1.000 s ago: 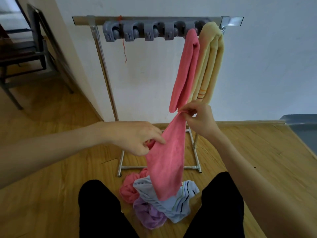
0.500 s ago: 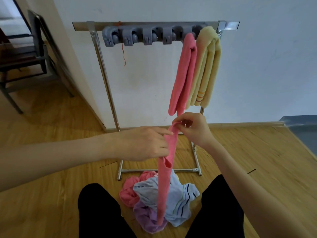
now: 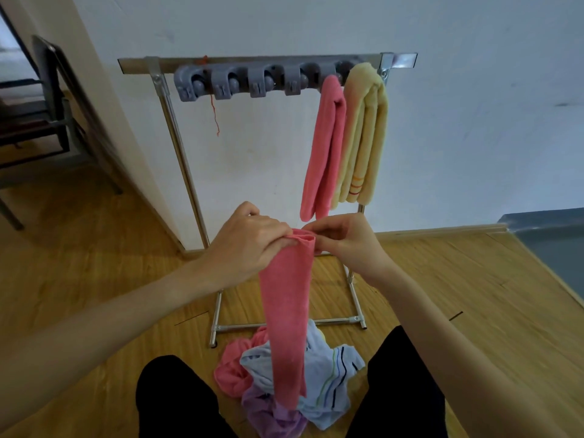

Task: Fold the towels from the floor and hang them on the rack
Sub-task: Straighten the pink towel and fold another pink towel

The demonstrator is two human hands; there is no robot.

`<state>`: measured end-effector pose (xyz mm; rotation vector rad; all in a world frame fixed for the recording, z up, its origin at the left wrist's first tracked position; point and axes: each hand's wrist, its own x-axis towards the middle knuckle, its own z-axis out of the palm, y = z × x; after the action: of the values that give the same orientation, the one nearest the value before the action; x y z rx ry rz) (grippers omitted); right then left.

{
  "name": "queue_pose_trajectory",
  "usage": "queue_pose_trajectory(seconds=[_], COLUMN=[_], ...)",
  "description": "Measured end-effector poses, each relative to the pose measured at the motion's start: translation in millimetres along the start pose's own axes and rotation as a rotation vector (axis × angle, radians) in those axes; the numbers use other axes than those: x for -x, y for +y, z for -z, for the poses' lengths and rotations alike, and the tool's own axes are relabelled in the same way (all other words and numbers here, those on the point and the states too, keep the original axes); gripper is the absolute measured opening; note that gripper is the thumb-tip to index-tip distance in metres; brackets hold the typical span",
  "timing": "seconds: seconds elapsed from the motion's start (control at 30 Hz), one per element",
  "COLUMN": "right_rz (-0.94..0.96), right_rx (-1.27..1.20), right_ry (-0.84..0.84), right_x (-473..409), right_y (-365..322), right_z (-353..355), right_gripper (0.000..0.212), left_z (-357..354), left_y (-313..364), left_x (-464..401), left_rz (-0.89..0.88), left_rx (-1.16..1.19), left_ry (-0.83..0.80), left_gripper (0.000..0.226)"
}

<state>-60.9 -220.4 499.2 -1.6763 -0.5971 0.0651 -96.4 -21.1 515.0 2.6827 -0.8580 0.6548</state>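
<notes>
My metal rack (image 3: 177,147) stands against the wall; a folded yellow towel (image 3: 366,134) and a pink towel (image 3: 325,147) already hang at its right end. Below the rack, a heap of towels (image 3: 319,377) waits on the floor. My left hand (image 3: 249,245) and right hand (image 3: 344,245) pinch the top of a narrow-folded pink towel in hand (image 3: 286,311), in front of the rack. I judge two are hung and several are left. I see no readable writing.

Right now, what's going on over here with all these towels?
A person is folding a pink towel, with the left hand and right hand both pinching its top edge so it hangs in a long strip. Another pink towel and a yellow towel already hang on the rack. A pile of towels waits on the floor.
</notes>
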Motion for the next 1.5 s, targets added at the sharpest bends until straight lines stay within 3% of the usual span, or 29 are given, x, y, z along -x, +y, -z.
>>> queue_pose_trajectory(seconds=[0.43, 0.73, 0.93, 1.07, 1.2, 1.27, 1.37, 1.43, 1.5], right_rz=[0.078, 0.131, 0.243, 0.271, 0.270, 0.250, 0.177, 0.101, 0.030], right_rx=[0.018, 0.121, 0.168, 0.110, 0.117, 0.109, 0.092, 0.060, 0.029], right_ry=[0.028, 0.070, 0.213, 0.346, 0.363, 0.364, 0.390, 0.387, 0.372], right_x=[-2.4, -5.8, -10.4, -15.1, -14.8, -15.5, -19.1, -18.8, -16.1], right_y=[-6.9, -8.3, -8.0, -12.3, -10.8, -7.0, -1.0, 2.8, 6.9], right_z=[-3.4, 0.4, 3.2, -0.3, -15.4, -21.4, -23.6, -23.8, -24.8], right_gripper=[0.020, 0.030, 0.034, 0.027, 0.031, 0.031, 0.025, 0.024, 0.025], left_z=[-2.2, -1.8, 7.1, 20.6, 18.4, 5.3, -22.4, -46.3, -72.4], left_y=[-2.2, 4.4, 9.5, 13.1, 11.1, 5.8, -0.6, -4.2, -10.6], left_x=[-5.9, -23.5, -32.3, -33.5, -22.9, -9.9, 21.1, 45.2, 67.2], left_rz=[0.107, 0.156, 0.116, -0.003, -0.057, 0.017, 0.255, 0.433, 0.588], left_rx=[-0.014, -0.012, -0.044, -0.088, -0.102, -0.050, 0.138, 0.302, 0.491], left_ry=[0.052, 0.116, 0.167, 0.237, 0.289, 0.315, 0.369, 0.286, 0.127], left_gripper=[0.045, 0.031, 0.036, 0.021, 0.015, 0.023, 0.072, 0.093, 0.095])
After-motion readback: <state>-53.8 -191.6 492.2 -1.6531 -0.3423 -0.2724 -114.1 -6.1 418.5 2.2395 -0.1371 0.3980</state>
